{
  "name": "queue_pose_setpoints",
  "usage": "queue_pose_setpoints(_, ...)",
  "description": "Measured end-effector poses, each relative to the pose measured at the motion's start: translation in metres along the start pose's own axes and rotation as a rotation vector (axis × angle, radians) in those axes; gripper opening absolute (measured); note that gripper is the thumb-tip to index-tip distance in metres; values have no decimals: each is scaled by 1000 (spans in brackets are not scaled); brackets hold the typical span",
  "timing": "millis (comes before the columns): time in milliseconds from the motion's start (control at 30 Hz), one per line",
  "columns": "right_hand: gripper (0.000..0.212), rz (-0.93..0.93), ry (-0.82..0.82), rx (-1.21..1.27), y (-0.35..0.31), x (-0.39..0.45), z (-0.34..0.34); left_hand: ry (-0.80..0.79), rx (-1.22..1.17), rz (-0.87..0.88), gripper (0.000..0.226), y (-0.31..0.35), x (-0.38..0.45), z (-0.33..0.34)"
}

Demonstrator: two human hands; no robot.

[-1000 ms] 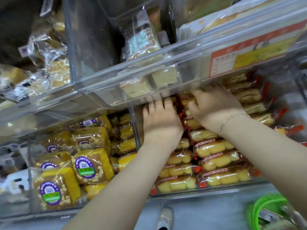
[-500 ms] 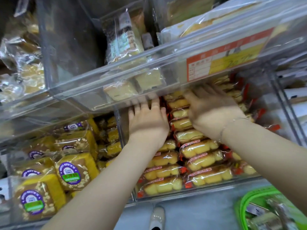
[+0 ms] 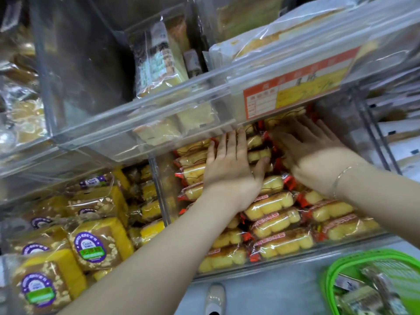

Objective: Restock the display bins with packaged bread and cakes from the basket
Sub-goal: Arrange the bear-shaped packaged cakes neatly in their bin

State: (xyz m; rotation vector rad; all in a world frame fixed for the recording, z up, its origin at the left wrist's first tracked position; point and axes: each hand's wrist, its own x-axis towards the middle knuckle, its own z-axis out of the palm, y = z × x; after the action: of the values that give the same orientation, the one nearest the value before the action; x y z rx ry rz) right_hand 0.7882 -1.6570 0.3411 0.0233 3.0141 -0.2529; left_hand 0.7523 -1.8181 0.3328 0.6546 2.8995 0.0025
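Both hands lie flat, fingers straight, on rows of small yellow cakes in clear wrappers with red ends (image 3: 270, 204); neither hand holds anything, so each grip is wide. The left hand (image 3: 229, 169) presses the middle of the pile, its fingertips reaching under the shelf above. The right hand (image 3: 311, 153), blurred, rests just beside it on packs further back, a thin silver bracelet (image 3: 341, 178) at the wrist.

The cakes fill a clear plastic display bin (image 3: 295, 258) in tight rows. To its left, another clear bin holds square yellow sponge cakes with purple round labels (image 3: 91, 246). Above, a clear upper bin (image 3: 159, 114) holds pale cake slices and carries an orange and yellow price tag (image 3: 291, 89).

At the lower right, the green plastic basket (image 3: 341, 276) holds more wrapped goods.

The packs look light, soft and easily crushed, with slippery film; they are probably best taken gently by the sides or the crimped red ends.
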Motion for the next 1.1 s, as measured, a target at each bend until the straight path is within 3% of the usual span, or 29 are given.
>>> queue_pose_setpoints(100,58,61,52,116,5,16,-10,-1,-1,15,74,0,0,2)
queue_pose_setpoints(200,54,51,162,30,0,21,-3,18,10,33,73,-3,-1,3)
queue_pose_setpoints(467,52,-51,-29,123,9,11,-25,-3,1,146,67,-9,3,-10)
queue_pose_setpoints(533,55,-33,-8,143,9,-7,-31,44,-46,163,71,-8,-8,-10)
queue_pose_setpoints(667,34,31,21,45,5,-55,-28,113,-39,263,73,3,-33,-2)
queue_pose_setpoints(933,35,84,15,14,-11,-75,-18,53,29,169,70,24,-30,-2)
queue_pose_setpoints(1033,30,138,5,38,-4,-82,-34,128,-117,279,70,16,-52,-16)
queue_pose_setpoints(1100,30,154,-88,1,-2,-94,-40,81,-203,423,60,5,-71,-23)
